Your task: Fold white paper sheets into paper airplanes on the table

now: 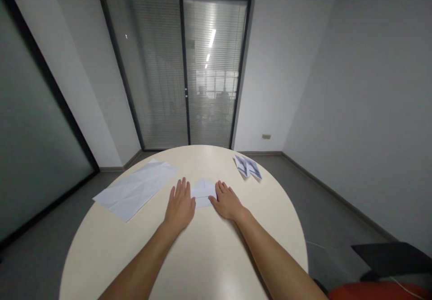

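Note:
A small folded sheet of white paper [204,192] lies flat on the round table between my hands. Its top comes to a low peak with an upright crease, and a fold line runs across it. My left hand [181,204] rests palm down at its left edge, fingers stretched out. On the other side, my right hand [228,200] lies flat with fingers extended, its thumb on the paper's right part. Whatever lies under the fingers is hidden.
A larger creased white sheet [141,187] lies at the table's left. Toward the back right sits a folded paper piece [248,167] with dark markings. The cream round table [202,250] has a curved edge. A red and black chair [381,288] stands at lower right.

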`<state>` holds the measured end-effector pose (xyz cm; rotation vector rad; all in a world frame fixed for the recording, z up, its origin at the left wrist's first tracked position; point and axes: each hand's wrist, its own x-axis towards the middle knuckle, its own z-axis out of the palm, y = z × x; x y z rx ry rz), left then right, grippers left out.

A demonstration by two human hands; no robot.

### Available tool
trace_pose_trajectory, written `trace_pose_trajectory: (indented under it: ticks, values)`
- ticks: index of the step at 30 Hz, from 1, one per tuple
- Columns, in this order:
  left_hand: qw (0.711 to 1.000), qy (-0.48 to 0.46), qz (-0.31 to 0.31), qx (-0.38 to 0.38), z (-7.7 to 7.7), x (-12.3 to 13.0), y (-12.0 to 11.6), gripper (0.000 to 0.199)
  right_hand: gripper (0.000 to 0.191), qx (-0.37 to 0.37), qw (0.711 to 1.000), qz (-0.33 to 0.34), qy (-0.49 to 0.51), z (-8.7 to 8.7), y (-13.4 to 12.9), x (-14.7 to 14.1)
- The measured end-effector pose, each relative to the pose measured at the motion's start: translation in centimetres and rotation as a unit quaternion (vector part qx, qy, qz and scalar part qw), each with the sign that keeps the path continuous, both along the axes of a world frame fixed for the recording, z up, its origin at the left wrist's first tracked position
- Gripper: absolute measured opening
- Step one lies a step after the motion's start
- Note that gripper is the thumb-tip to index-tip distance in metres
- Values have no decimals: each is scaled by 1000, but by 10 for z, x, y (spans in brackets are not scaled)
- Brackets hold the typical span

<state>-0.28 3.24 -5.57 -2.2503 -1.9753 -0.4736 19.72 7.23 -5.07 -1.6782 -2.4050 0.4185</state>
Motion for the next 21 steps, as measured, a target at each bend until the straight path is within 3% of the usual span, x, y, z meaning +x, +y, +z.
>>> trace_pose_trajectory:
  ticks: [2, 5, 12, 14, 21]
  values:
    - [995, -27, -100, -11, 1, 11, -3, 57, 75, 5, 1000, -6, 2, -1, 0, -2]
    - [985, -47, -145, -81, 0, 24, -9, 54, 70, 22, 1000, -9, 0, 0, -1, -3]
    - [987, -43, -112, -102, 2, 19, -8, 54, 38, 116, 992, 40, -14, 24, -3, 6]
    - [989, -46, -102, -99, 3, 15, -6, 53, 36, 127, 990, 62, -7, 30, -2, 9]
    - [994, -43, -74, -75, -3, 11, -2, 52, 34, 85, 988, 117, 54, 38, -4, 17]
